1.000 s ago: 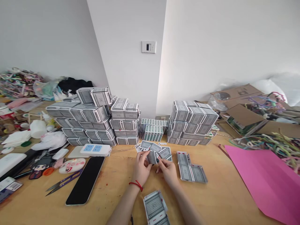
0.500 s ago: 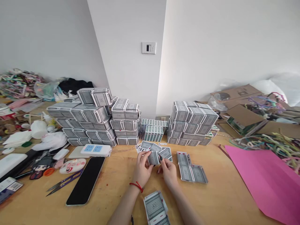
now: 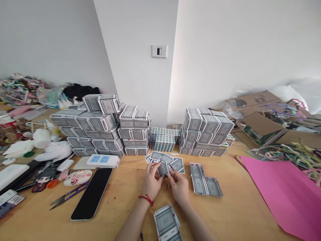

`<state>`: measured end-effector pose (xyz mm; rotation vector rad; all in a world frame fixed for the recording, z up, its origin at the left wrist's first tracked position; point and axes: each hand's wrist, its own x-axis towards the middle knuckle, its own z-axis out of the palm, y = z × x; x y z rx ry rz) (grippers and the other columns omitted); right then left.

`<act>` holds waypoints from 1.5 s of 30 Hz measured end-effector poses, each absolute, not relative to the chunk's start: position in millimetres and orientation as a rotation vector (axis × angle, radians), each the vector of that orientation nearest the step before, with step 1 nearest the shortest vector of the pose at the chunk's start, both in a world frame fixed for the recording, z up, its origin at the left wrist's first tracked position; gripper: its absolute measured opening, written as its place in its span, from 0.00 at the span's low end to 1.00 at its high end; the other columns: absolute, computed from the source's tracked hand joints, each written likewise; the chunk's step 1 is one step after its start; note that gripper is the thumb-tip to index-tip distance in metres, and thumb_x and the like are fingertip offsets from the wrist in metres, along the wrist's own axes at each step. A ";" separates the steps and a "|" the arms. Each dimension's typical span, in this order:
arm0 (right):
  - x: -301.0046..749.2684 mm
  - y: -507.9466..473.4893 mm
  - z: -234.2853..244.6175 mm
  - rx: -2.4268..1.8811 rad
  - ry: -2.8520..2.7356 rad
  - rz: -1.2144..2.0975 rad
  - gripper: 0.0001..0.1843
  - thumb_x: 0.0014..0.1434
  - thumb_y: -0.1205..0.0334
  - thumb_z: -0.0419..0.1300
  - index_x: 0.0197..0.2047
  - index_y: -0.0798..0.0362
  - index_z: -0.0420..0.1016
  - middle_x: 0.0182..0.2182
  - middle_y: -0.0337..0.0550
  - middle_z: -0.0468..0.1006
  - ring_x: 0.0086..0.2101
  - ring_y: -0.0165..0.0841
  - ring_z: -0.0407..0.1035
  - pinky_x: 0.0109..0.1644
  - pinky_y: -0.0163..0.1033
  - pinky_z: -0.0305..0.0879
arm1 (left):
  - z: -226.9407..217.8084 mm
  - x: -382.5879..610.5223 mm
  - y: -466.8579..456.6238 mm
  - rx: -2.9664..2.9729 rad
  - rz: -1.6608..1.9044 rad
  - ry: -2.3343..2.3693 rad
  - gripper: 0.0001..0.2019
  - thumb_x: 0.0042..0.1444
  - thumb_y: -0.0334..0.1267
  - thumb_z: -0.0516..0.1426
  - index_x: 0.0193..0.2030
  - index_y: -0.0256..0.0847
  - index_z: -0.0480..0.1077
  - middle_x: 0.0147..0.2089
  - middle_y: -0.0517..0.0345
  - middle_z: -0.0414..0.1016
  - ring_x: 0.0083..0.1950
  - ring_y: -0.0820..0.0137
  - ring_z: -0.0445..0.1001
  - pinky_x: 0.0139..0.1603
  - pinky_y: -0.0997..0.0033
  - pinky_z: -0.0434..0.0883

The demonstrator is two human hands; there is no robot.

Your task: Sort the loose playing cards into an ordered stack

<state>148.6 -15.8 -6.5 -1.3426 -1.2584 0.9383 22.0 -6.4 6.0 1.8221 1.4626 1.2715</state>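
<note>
Right hand (image 3: 179, 186) has shifted down the held card (image 3: 163, 168) to its lower right corner, fingertips pinching there; left hand (image 3: 151, 181) pinches its left side. Two-sided grip probably steadies it over the tabletop (image 3: 125, 190). Loose cards (image 3: 178, 164) lie overlapping just beyond, presumably for easy reach; joined card pieces (image 3: 199, 184) sit rightward, clear of both hands.

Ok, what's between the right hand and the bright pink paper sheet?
From the right hand to the pink sheet, the head view shows an L-shaped piece of grey patterned playing cards, tan wooden tabletop, and a thin reddish strip.
</note>
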 end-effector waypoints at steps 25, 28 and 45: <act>149.9 -18.2 -2.7 -1.128 -1.508 1.011 0.10 0.52 0.57 0.51 0.32 0.53 0.69 0.18 0.35 0.65 0.17 0.27 0.61 0.22 0.32 0.61 | 14.5 21.8 -6.5 1.712 1.204 1.291 0.12 0.57 0.41 0.42 0.30 0.39 0.62 0.29 0.58 0.63 0.32 0.71 0.63 0.34 0.72 0.63; 150.6 -18.3 0.0 -1.099 -1.474 1.107 0.11 0.52 0.56 0.51 0.28 0.54 0.67 0.18 0.35 0.64 0.17 0.27 0.61 0.22 0.32 0.60 | 13.9 21.9 -6.3 1.708 1.152 1.286 0.13 0.56 0.42 0.42 0.29 0.39 0.61 0.27 0.59 0.63 0.30 0.72 0.62 0.32 0.73 0.62; 144.8 -16.3 11.7 -1.235 -1.245 1.004 0.16 0.52 0.49 0.50 0.25 0.54 0.65 0.22 0.38 0.67 0.25 0.31 0.60 0.28 0.33 0.57 | 14.3 26.0 -6.8 1.644 1.237 1.371 0.13 0.54 0.44 0.45 0.25 0.39 0.59 0.22 0.63 0.58 0.24 0.75 0.59 0.25 0.78 0.59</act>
